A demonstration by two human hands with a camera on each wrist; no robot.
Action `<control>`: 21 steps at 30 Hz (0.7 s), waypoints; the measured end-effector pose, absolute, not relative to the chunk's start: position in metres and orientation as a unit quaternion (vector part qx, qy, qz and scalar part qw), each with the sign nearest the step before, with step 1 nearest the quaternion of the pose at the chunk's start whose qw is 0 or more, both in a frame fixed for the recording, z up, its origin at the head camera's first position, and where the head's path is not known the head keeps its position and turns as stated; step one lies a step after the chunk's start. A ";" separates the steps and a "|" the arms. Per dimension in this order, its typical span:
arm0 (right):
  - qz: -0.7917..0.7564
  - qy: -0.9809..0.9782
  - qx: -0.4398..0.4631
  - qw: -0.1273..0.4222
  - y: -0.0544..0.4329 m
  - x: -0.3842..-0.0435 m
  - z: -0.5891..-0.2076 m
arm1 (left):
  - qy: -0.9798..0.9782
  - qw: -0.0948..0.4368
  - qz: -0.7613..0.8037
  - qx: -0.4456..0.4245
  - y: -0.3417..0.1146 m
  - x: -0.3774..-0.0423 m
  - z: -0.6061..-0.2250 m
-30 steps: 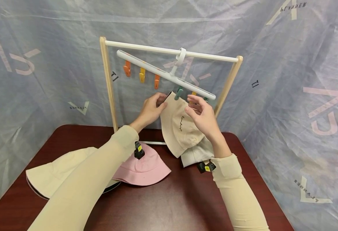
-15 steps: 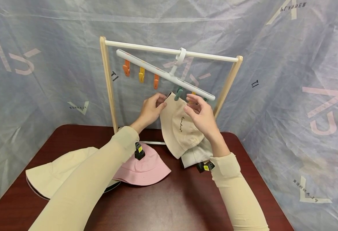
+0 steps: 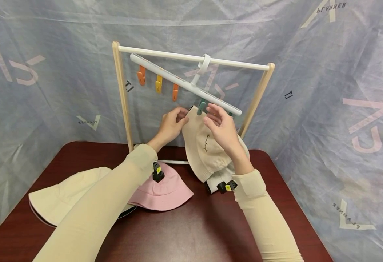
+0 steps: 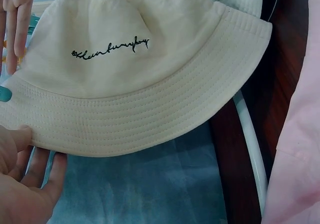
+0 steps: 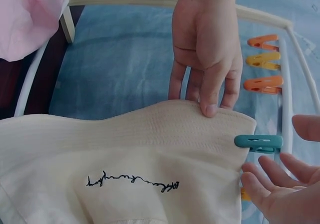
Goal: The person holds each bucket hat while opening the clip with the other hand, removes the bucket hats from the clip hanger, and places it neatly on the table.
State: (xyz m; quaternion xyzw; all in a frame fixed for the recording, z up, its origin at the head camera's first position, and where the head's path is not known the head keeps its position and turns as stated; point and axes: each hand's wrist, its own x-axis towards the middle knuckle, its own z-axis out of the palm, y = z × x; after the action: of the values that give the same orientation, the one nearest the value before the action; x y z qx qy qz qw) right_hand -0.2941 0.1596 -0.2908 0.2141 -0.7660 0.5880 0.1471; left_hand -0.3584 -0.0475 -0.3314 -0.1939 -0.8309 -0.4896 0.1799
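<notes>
A beige bucket hat (image 3: pixel 198 149) with dark script stitching hangs from a green clip (image 3: pixel 201 108), which bites the corner of its brim. My left hand (image 3: pixel 171 123) pinches the brim edge just left of that clip, thumb (image 4: pixel 20 136) on the near face and fingers behind. Beside the clip, on its right, my right hand (image 3: pixel 222 127) is held with thumb and fingers apart and nothing between them. In the right wrist view its fingertips (image 5: pixel 252 176) lie close to the hat's edge; whether they touch it I cannot tell.
The white hanger (image 3: pixel 165 74) tilts down to the right on a wood-and-white rack (image 3: pixel 122 94). Orange clips (image 3: pixel 141 75) and a yellow clip (image 3: pixel 159 84) hang at left. Behind the beige hat is a whitish hat (image 3: pixel 215 183). Pink (image 3: pixel 171 196) and cream (image 3: pixel 67 191) hats lie on the table.
My right hand has moved left, closer to the green clip. The hanger has shifted slightly left and tilts a bit more. My left hand keeps its pinch on the brim.
</notes>
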 end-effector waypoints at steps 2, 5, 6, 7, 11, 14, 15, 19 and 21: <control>0.585 -0.768 0.214 0.149 0.157 -0.295 -0.291 | -0.831 0.179 -0.490 -0.192 -0.047 -0.358 -0.331; 0.578 -0.774 0.212 0.151 0.155 -0.297 -0.291 | -0.832 0.178 -0.491 -0.191 -0.047 -0.359 -0.331; 0.574 -0.776 0.211 0.153 0.154 -0.297 -0.291 | -0.832 0.177 -0.491 -0.190 -0.047 -0.359 -0.331; 0.571 -0.779 0.209 0.154 0.153 -0.297 -0.291 | -0.832 0.176 -0.491 -0.190 -0.047 -0.359 -0.331; 0.560 -0.787 0.207 0.157 0.152 -0.300 -0.291 | -0.832 0.174 -0.492 -0.189 -0.046 -0.359 -0.331; 0.550 -0.794 0.204 0.158 0.152 -0.301 -0.290 | -0.833 0.172 -0.491 -0.188 -0.047 -0.358 -0.331; 0.546 -0.797 0.203 0.158 0.152 -0.301 -0.290 | -0.833 0.171 -0.492 -0.187 -0.047 -0.358 -0.331; 0.527 -0.813 0.195 0.153 0.151 -0.304 -0.288 | -0.832 0.169 -0.493 -0.187 -0.048 -0.357 -0.331; 0.514 -0.822 0.193 0.151 0.150 -0.306 -0.286 | -0.831 0.169 -0.495 -0.188 -0.048 -0.357 -0.331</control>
State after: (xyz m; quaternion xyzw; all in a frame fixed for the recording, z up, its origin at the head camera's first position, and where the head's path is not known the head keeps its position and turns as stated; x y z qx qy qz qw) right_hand -0.3064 0.1498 -0.2861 0.1927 -0.8220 0.5141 0.1514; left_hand -0.3573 -0.0478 -0.3313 -0.1881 -0.8312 -0.4950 0.1693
